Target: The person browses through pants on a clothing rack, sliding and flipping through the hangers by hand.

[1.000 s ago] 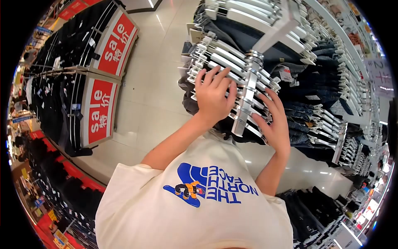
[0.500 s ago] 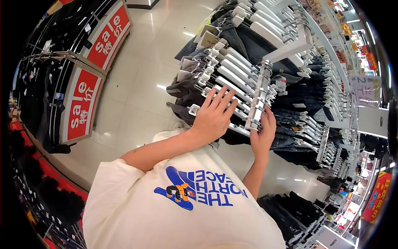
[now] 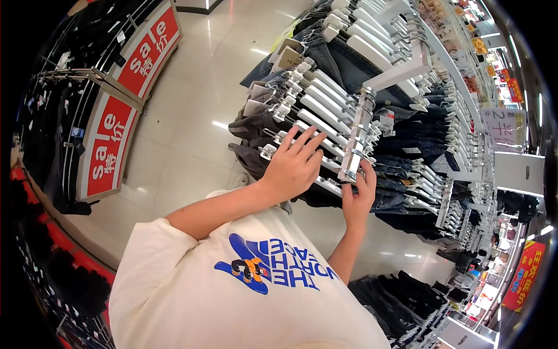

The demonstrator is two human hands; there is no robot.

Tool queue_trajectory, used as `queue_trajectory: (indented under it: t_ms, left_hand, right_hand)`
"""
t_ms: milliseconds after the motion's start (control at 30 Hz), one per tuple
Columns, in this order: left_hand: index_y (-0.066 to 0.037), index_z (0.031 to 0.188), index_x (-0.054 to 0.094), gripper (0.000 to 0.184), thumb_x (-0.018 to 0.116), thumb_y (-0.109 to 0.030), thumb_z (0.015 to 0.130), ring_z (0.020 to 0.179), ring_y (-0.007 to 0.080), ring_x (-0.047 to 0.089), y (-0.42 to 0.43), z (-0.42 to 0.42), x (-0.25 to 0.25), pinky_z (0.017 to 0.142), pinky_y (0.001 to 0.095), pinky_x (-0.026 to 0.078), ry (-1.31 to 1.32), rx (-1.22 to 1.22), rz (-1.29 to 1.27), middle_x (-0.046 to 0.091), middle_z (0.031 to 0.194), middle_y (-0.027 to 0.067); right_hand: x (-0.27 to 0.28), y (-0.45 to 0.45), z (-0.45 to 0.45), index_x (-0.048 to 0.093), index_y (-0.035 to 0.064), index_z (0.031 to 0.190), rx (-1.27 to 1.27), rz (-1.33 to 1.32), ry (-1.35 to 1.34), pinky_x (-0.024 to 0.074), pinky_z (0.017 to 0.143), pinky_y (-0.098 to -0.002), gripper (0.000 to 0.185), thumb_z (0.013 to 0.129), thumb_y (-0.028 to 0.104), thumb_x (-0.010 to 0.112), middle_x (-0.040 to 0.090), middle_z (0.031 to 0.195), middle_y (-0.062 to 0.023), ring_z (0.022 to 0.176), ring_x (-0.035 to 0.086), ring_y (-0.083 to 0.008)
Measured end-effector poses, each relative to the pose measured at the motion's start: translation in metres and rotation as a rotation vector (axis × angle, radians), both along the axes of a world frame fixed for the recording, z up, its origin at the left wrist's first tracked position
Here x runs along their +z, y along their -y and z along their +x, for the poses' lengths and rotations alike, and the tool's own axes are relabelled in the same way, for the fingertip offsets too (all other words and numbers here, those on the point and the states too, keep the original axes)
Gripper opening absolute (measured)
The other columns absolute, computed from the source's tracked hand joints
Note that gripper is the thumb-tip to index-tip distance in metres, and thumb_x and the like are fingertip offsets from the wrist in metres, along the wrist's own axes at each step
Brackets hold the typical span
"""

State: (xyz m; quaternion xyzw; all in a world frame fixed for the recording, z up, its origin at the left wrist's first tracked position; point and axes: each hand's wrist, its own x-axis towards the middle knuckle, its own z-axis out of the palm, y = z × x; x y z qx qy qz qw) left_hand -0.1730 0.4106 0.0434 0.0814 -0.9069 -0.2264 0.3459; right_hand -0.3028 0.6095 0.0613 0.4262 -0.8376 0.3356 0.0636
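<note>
My left hand (image 3: 293, 164) lies over a row of white hangers (image 3: 318, 107), its fingers stretched and spread across them. Dark trousers (image 3: 250, 131) hang from these hangers, with tags near the clips. At the near end of the chrome rail (image 3: 356, 139), my right hand (image 3: 359, 196) has its thumb and fingers apart, close beside or touching the rail's end and the hangers there. Part of its fingertips is hidden behind the rail, and I see nothing held in it.
More dark jeans (image 3: 407, 136) hang on rails to the right. A white frame bar (image 3: 401, 72) crosses beyond the chrome rail. Racks with red sale signs (image 3: 107, 146) stand at left, across the tiled floor (image 3: 180, 99). Black garments (image 3: 401, 302) hang at lower right.
The view has shifted slightly, moving the rack left in the picture. My right hand has drawn back a little along the rail's end. My left hand stays spread on the hangers.
</note>
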Motion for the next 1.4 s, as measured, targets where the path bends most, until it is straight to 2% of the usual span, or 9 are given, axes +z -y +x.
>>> queue_trajectory:
  t_ms: [133, 233, 433, 600, 800, 867, 1033, 1233, 1400]
  left_hand:
    - [-0.004, 0.098, 0.069, 0.017, 0.077, -0.019, 0.095, 0.148, 0.0374, 0.055, 0.001, -0.001, 0.001, 0.127, 0.0609, 0.033, -0.028, 0.003, 0.032, 0.065, 0.153, 0.0146]
    - [-0.005, 0.086, 0.064, 0.029, 0.082, -0.027, 0.093, 0.144, 0.0378, 0.059, -0.004, 0.0, 0.008, 0.126, 0.0608, 0.036, -0.073, 0.021, 0.076, 0.068, 0.149, 0.0143]
    - [-0.004, 0.09, 0.065, 0.022, 0.081, -0.02, 0.092, 0.144, 0.0391, 0.059, -0.001, -0.007, 0.004, 0.125, 0.0617, 0.037, -0.053, 0.053, 0.058, 0.068, 0.149, 0.0157]
    - [-0.004, 0.097, 0.068, 0.016, 0.078, -0.017, 0.093, 0.146, 0.039, 0.057, 0.005, -0.013, 0.006, 0.125, 0.0624, 0.036, -0.008, 0.043, 0.04, 0.067, 0.149, 0.0165]
    - [-0.004, 0.102, 0.07, 0.015, 0.075, -0.015, 0.094, 0.141, 0.0358, 0.061, 0.007, -0.016, 0.006, 0.124, 0.058, 0.039, -0.039, 0.042, 0.064, 0.068, 0.143, 0.0152]
    - [-0.005, 0.105, 0.07, 0.016, 0.075, -0.015, 0.094, 0.137, 0.0347, 0.062, 0.007, -0.017, 0.007, 0.124, 0.0559, 0.041, -0.056, 0.048, 0.082, 0.069, 0.139, 0.0147]
    - [-0.005, 0.131, 0.072, 0.041, 0.076, -0.015, 0.092, 0.119, 0.0332, 0.067, 0.006, -0.014, 0.006, 0.111, 0.0489, 0.053, -0.084, 0.072, 0.098, 0.07, 0.118, 0.0106]
    - [-0.003, 0.137, 0.071, 0.049, 0.077, -0.015, 0.089, 0.103, 0.0319, 0.066, 0.0, -0.003, 0.015, 0.094, 0.0449, 0.055, 0.004, 0.057, 0.129, 0.068, 0.109, 0.0093]
    - [0.001, 0.145, 0.065, 0.059, 0.075, -0.014, 0.088, 0.104, 0.0325, 0.065, 0.005, -0.011, 0.014, 0.093, 0.0434, 0.054, -0.021, 0.07, 0.095, 0.065, 0.131, 0.0147]
  right_hand:
    - [-0.005, -0.001, -0.002, 0.077, 0.0001, 0.107, -0.017, -0.064, 0.058, 0.051, 0.111, -0.0464, 0.027, 0.081, -0.002, 0.077, 0.067, 0.141, -0.0162, 0.134, 0.063, -0.0383]
    - [-0.006, -0.005, 0.0, 0.074, -0.0019, 0.099, -0.053, -0.042, 0.195, 0.0517, 0.109, -0.0441, 0.02, 0.079, -0.003, 0.079, 0.067, 0.14, -0.0174, 0.132, 0.064, -0.038]
    - [-0.008, 0.0, 0.007, 0.074, -0.0015, 0.102, -0.056, -0.068, 0.166, 0.0504, 0.11, -0.0436, 0.021, 0.081, -0.004, 0.075, 0.067, 0.142, -0.0172, 0.133, 0.063, -0.0372]
    - [-0.011, 0.003, 0.006, 0.072, 0.0005, 0.126, -0.042, -0.074, 0.068, 0.0495, 0.112, -0.045, 0.042, 0.084, -0.004, 0.072, 0.068, 0.142, -0.0154, 0.133, 0.063, -0.0368]
    - [-0.014, 0.008, -0.004, 0.069, 0.0041, 0.141, -0.03, -0.073, 0.006, 0.0479, 0.114, -0.0459, 0.057, 0.085, 0.002, 0.075, 0.07, 0.142, -0.0154, 0.133, 0.064, -0.036]
    - [-0.017, 0.008, -0.011, 0.07, 0.0042, 0.139, -0.027, -0.057, -0.02, 0.0479, 0.113, -0.0457, 0.054, 0.085, 0.004, 0.075, 0.071, 0.14, -0.0152, 0.131, 0.064, -0.036]
    - [-0.024, 0.003, -0.014, 0.074, 0.0042, 0.127, -0.03, -0.061, -0.047, 0.049, 0.108, -0.0439, 0.044, 0.083, 0.007, 0.078, 0.076, 0.129, -0.0134, 0.123, 0.068, -0.0352]
    - [-0.012, -0.001, 0.001, 0.077, 0.0047, 0.116, -0.106, -0.038, 0.011, 0.0499, 0.102, -0.0433, 0.035, 0.081, 0.006, 0.078, 0.077, 0.122, -0.0126, 0.112, 0.071, -0.0343]
    - [-0.017, 0.002, 0.001, 0.074, 0.0047, 0.127, -0.102, -0.056, -0.078, 0.0489, 0.103, -0.0437, 0.045, 0.082, 0.006, 0.076, 0.074, 0.132, -0.0133, 0.119, 0.068, -0.0349]
